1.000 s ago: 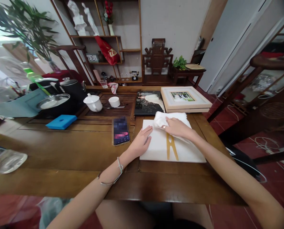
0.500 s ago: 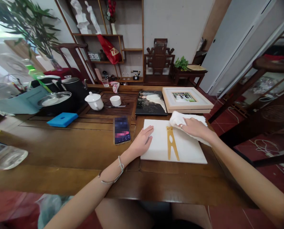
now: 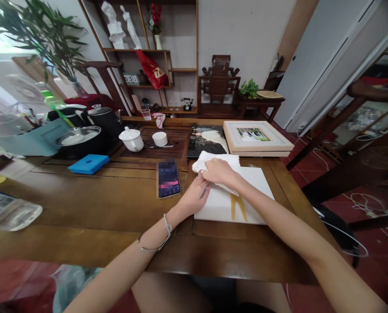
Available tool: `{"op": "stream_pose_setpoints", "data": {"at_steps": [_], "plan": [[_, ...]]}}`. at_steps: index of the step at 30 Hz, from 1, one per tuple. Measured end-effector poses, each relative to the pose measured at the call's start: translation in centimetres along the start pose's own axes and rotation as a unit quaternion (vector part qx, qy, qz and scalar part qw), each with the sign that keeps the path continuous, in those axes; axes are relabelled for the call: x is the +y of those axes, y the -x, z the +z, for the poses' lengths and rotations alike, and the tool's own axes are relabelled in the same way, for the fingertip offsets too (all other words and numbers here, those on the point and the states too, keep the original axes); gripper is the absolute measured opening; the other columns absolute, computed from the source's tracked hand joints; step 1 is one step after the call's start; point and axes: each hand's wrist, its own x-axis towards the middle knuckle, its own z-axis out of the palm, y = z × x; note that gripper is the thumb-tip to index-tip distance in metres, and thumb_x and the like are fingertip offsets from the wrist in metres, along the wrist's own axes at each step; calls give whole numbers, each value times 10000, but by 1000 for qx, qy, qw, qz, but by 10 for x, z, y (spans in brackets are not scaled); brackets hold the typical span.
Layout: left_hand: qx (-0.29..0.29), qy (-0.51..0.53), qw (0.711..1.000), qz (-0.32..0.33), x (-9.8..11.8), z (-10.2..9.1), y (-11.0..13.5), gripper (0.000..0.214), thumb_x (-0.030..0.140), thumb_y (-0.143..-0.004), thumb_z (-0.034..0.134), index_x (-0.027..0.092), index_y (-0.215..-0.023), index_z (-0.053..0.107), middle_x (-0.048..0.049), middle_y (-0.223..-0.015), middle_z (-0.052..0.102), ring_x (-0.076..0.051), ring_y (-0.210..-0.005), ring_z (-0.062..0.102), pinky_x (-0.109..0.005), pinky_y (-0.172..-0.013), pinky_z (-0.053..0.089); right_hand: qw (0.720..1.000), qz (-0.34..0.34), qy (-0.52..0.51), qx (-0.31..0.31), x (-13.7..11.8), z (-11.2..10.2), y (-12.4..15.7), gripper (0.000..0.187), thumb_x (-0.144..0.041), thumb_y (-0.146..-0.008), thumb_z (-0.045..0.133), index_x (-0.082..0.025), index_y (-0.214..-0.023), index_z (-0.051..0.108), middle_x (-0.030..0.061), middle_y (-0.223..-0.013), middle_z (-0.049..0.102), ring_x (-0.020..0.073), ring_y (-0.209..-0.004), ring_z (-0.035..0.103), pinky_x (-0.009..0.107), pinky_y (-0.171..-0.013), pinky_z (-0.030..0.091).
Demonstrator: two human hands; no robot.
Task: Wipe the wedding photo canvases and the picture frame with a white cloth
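Observation:
A white board lies flat on the wooden table, with a yellow, two-legged flat figure on it; the cloth and my right arm hide the figure's upper part. My right hand presses a white cloth onto the board's far left corner, fingers closed on it. My left hand rests on the board's left edge, its fingers stretched out and flat. The fingertips of both hands meet beside the cloth. Just left of my left hand lies a phone with its screen lit.
Behind the board lie a dark photo panel and stacked pale picture frames. A white lidded cup and a small white cup stand on the tea tray. A blue sponge-like block sits further left.
My right hand has slid the white cloth leftward across the board, from its far right side to the far left corner. My left hand has stayed at the board's left edge.

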Motion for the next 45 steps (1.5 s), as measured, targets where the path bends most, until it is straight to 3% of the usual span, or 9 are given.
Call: {"op": "stream_pose_setpoints", "data": {"at_steps": [3, 7, 11, 15, 21, 24, 32, 41, 45], "plan": [[4, 11, 1000, -1, 1, -1, -1, 367, 158, -930, 423, 143, -1263, 576, -173, -1337, 573, -311, -1312, 489, -542, -1138, 355, 1000, -20, 4, 9, 2, 3, 6, 413, -351, -903, 416, -119, -1104, 692, 191, -1233, 655, 327, -1046, 645, 361, -814, 470], [-21, 23, 999, -32, 1, 1, -2, 419, 165, -941, 395, 164, -1338, 529, -147, -1437, 522, -289, -1365, 457, -563, -1175, 283, 999, -28, 17, 9, 40, 6, 32, 465, -314, -903, 399, -110, -1259, 618, 204, -1378, 557, 352, -1099, 625, 423, -882, 472], [-19, 19, 998, -60, 2, 5, -1, 433, 199, -956, 381, 152, -1366, 512, -145, -1484, 479, -269, -1426, 383, -548, -1189, 253, 998, -28, 51, 25, 63, 20, 64, 637, -216, -843, 449, -53, -1458, 416, 211, -1494, 432, 386, -1320, 453, 487, -1034, 395], [-13, 20, 997, -77, 5, 6, -1, 443, 240, -991, 311, 129, -1365, 519, -151, -1482, 478, -254, -1429, 380, -528, -1191, 252, 988, -69, 113, 82, 36, 51, 105, 706, -190, -773, 530, 17, -1440, 426, 202, -1510, 411, 428, -1418, 271, 514, -1144, 280], [-19, 20, 996, -90, 8, 6, 0, 461, 239, -998, 265, 120, -1363, 520, -144, -1495, 465, -240, -1442, 357, -515, -1203, 217, 975, -173, 95, 102, -11, 76, 164, 829, -345, -709, 672, 54, -1405, 462, 281, -1475, 410, 468, -1391, 306, 527, -1123, 329], [-17, 24, 995, -91, 8, 6, 1, 463, 257, -1003, 261, 127, -1366, 516, -141, -1495, 466, -235, -1444, 354, -514, -1203, 216, 980, -169, 76, 74, -5, 67, 153, 762, -338, -740, 636, 28, -1393, 492, 265, -1453, 453, 424, -1389, 341, 498, -1120, 344], [-12, 47, 995, -89, 5, 7, 0, 479, 301, -1011, 259, 148, -1421, 454, -128, -1496, 469, -231, -1445, 352, -502, -1200, 233, 986, -69, 126, 79, 22, 48, 70, 716, -251, -788, 561, 64, -1416, 429, 278, -1467, 433, 428, -1400, 313, 491, -1133, 306], [-8, 42, 995, -88, 6, 5, 1, 455, 296, -1020, 252, 161, -1359, 524, -127, -1482, 488, -231, -1435, 371, -504, -1201, 236, 976, -199, 50, 68, 13, 70, 160, 817, -222, -703, 601, 27, -1453, 393, 241, -1543, 317, 392, -1452, 187, 506, -1180, 242], [-30, 14, 997, -70, 2, 6, 1, 443, 232, -980, 334, 137, -1382, 492, -153, -1505, 449, -256, -1443, 354, -531, -1196, 232, 982, -184, 13, 44, 35, 62, 147, 815, -176, -691, 558, -73, -1481, 387, 156, -1560, 327, 305, -1464, 205, 501, -1186, 219]]}}
